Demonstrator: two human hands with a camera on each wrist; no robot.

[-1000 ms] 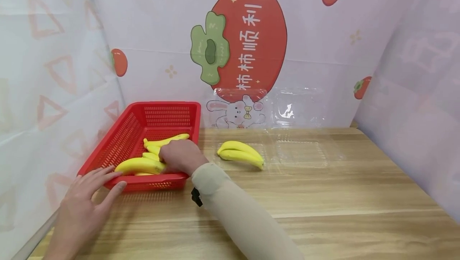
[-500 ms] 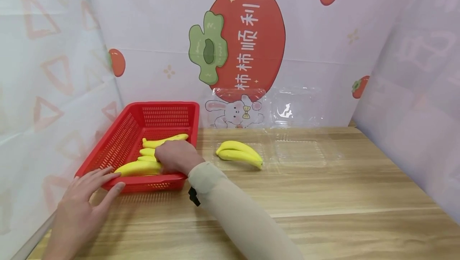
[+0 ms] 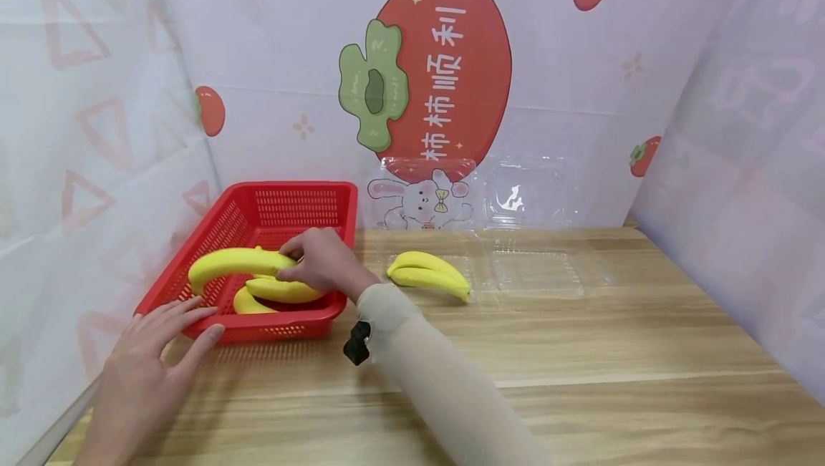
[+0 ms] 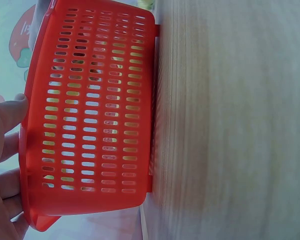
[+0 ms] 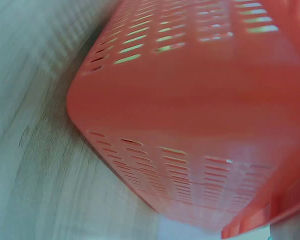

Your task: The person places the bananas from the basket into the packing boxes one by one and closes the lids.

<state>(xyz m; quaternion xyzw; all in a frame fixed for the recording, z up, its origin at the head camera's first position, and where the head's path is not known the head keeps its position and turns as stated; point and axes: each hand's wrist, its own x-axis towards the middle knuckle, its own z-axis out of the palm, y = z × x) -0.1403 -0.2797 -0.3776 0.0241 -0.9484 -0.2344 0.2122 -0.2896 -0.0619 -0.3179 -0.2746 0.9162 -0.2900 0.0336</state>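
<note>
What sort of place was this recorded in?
Probably a small curtained booth for recording tabletop work: printed cloth on three sides of a wooden table, with a red basket of bananas on it.

the head camera looks forward and downward from above and behind the left hand (image 3: 148, 366) and the right hand (image 3: 319, 258), far enough to include the red basket (image 3: 283, 320) in front of the left one. the left wrist camera, turned on its side, looks from near along the left hand to the outer wall of this basket, while the right wrist camera, tilted, faces its outer corner very closely, below the right hand; all three views share the basket and the table (image 3: 580, 380).
</note>
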